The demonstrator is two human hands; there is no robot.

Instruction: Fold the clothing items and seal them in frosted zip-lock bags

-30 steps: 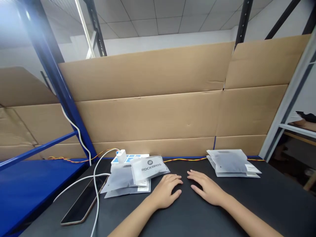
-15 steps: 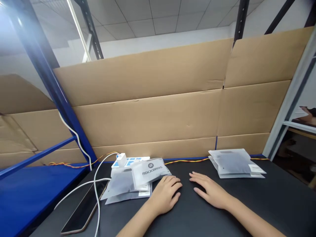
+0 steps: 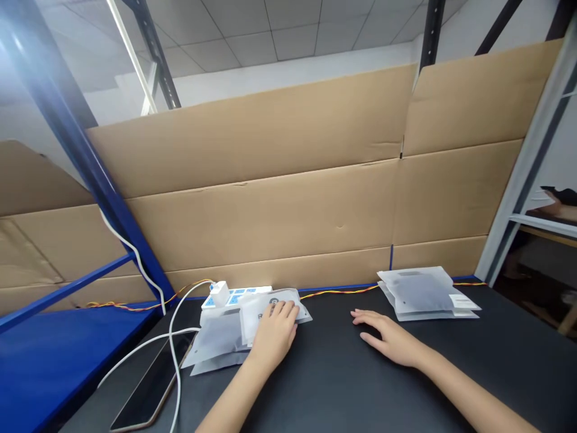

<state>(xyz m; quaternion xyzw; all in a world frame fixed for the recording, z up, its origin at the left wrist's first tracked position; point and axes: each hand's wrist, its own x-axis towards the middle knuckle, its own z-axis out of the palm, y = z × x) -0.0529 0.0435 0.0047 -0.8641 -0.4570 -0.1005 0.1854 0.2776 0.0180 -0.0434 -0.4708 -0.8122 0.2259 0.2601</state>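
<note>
My left hand [image 3: 276,334] lies over a small white printed pouch [image 3: 249,314], its fingers stretched across the lettering and hiding most of it. Whether the fingertips grip the pouch's edge does not show. Under this pouch are frosted plastic zip bags [image 3: 216,337], stacked at the left. My right hand [image 3: 392,341] rests on or just above the black tabletop, fingers extended and holding nothing. Farther back on the right sits another stack of frosted bags [image 3: 419,293] with a white label, apart from the right hand.
A white power strip [image 3: 246,294] with a plugged-in charger [image 3: 219,293] stands behind the left stack. A white cable [image 3: 177,361] crosses a phone [image 3: 151,385] at the left. Cardboard panels [image 3: 270,222] wall off the back. Part of another person's arm [image 3: 559,207] shows at far right.
My left hand has moved left and forward from the table beside the bags onto the printed pouch. The right hand stays near the same spot. The view has shifted slightly.
</note>
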